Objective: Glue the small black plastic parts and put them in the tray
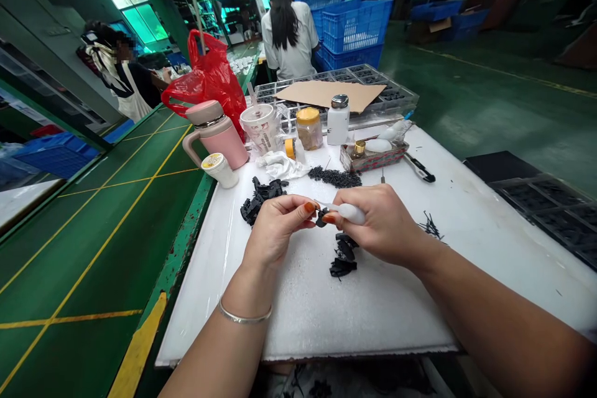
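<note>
My left hand (277, 224) pinches a small black part (321, 219) between thumb and fingers above the white work board (298, 317). In my closed right hand (385, 224) is a small white squeeze bottle (353, 214), its thin tip pointing left at the black part. The exact contact between tip and part is too small to make out. Just below the hands lie several black parts (344, 255) in a short row. Beyond my left hand is a heap of black parts (259, 198). A pile of tiny black pieces (336, 176) lies farther back.
Along the back stand a pink mug (228, 140), a drink cup (259, 127), a yellow-lidded jar (308, 129), a white bottle (338, 121) and a small box (373, 157). A utility knife (420, 168) lies right. Thin black strips (431, 226) lie near my right forearm. Two people work beyond.
</note>
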Tool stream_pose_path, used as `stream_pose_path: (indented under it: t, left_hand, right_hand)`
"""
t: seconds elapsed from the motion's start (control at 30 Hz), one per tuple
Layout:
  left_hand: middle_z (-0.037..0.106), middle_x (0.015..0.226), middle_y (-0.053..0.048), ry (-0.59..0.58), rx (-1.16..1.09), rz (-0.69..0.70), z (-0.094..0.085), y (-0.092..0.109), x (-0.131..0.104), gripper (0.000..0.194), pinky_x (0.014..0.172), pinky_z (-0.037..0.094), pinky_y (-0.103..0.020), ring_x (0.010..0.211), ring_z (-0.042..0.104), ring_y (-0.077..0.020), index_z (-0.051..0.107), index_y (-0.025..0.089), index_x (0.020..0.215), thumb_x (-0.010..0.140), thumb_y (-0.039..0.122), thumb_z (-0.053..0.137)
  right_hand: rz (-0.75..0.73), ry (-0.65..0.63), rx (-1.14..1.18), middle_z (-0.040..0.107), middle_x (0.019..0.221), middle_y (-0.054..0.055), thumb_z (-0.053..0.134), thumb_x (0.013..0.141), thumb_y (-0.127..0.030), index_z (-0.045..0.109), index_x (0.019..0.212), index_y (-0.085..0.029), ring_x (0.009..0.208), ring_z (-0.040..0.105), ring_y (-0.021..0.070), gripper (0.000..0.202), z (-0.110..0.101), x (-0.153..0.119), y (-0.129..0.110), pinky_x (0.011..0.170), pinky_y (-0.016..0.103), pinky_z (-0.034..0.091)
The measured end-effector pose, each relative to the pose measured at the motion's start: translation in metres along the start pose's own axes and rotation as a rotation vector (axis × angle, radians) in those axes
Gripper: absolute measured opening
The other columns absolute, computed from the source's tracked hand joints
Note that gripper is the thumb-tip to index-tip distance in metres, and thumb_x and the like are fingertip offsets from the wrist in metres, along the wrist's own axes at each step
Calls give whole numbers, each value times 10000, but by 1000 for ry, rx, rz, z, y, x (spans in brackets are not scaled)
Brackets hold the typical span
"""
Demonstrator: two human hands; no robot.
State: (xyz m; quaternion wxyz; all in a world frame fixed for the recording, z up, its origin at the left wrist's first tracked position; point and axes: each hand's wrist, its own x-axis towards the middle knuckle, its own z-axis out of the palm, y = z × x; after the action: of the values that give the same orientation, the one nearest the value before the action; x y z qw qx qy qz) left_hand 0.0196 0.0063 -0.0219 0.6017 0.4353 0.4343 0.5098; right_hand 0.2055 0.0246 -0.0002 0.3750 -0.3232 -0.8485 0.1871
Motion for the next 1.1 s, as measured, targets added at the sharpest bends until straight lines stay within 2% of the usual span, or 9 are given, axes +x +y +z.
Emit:
stream_pose_path:
  t: [0.2, 0.47, 0.67, 0.73, 0.9, 1.1]
  left_hand:
    - [696, 747, -48, 11, -7, -8, 0, 0, 0, 224, 653, 499, -230, 679, 635, -135, 723, 150, 754, 682, 339, 817]
    - [703, 742, -64, 12, 133, 81, -1, -1, -1, 200, 664, 493, -245, 683, 624, -145, 734, 143, 766, 724, 333, 783]
    - [685, 739, -56, 33, 61, 1, -2, -1, 1, 197, 654, 495, -232, 666, 604, -127, 725, 138, 727, 672, 304, 816]
    - [663, 721, -48, -5, -5, -78, -4, 0, 3, 228, 634, 499, -224, 644, 591, -115, 717, 134, 698, 634, 313, 842]
    - [623, 704, -48, -243, -145, -276, -12, -1, 5, 326, 591, 517, -234, 606, 587, -122, 676, 124, 638, 534, 337, 900]
    - [612, 733, -31, -298, -224, -356, -14, -3, 5, 347, 592, 552, -238, 633, 597, -122, 617, 129, 647, 530, 282, 905]
  right_hand:
    - [4, -8, -3, 583, 563, -10, 610, 817, -232, 589, 648, -164, 507, 482, 97, 184, 0, 0, 0, 516, 217, 310]
    - [35, -44, -16, 592, 572, -10, 611, 802, -212, 590, 647, -161, 510, 486, 96, 164, 0, 1, 1, 525, 231, 295]
    - [-42, -2, -101, 572, 570, -14, 568, 745, -117, 557, 659, -171, 501, 467, 99, 102, 4, -1, 3, 522, 233, 287]
    - [-107, -11, -108, 569, 572, -15, 538, 724, -90, 547, 666, -177, 504, 468, 103, 105, 4, -2, 4, 521, 235, 287]
    - [-236, -121, -30, 580, 591, -13, 502, 737, -90, 533, 681, -190, 522, 485, 107, 119, 0, -1, 5, 529, 226, 307]
    - [-268, -86, 12, 565, 573, -19, 527, 747, -84, 541, 676, -179, 497, 453, 95, 119, 1, -1, 5, 521, 217, 312]
